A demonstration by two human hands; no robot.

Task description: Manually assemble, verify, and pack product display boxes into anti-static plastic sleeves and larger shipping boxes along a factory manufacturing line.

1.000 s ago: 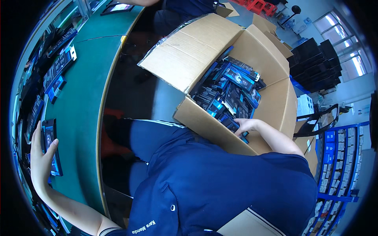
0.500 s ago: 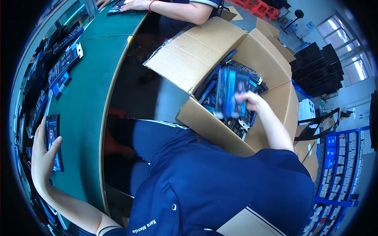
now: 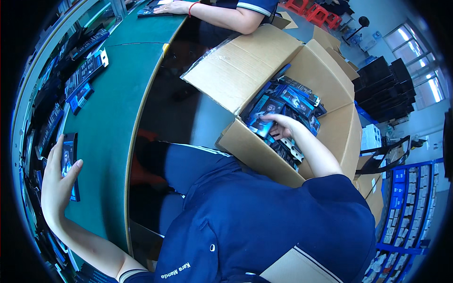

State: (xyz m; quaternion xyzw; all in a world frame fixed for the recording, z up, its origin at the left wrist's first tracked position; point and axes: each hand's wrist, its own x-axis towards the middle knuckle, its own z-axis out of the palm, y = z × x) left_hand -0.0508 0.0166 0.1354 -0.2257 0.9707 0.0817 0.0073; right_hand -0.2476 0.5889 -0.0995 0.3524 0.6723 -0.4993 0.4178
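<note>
Glossy blue flat packages [image 3: 283,106] fill the open corrugated cardboard box [image 3: 245,70] beside our lap. Our right hand [image 3: 283,126] curls around one flat blue packet [image 3: 262,118] at the heap's near edge. Our left hand [image 3: 59,181] grips a slim dark pack [image 3: 69,162] on the smooth green table [image 3: 118,94].

Daylight enters through the windows [image 3: 415,80] at the far right, where the panes wash out to near white. The scene is evenly bright with a cool blue cast. The open cardboard box [image 3: 264,66] is well lit on its flaps. Deep shadow fills the gap beside the green table [image 3: 118,118], under its edge. Fisheye distortion bends the table edge into an arc, and a black vignette rings the frame. The centre is sharp; detail softens toward the rim.
</note>
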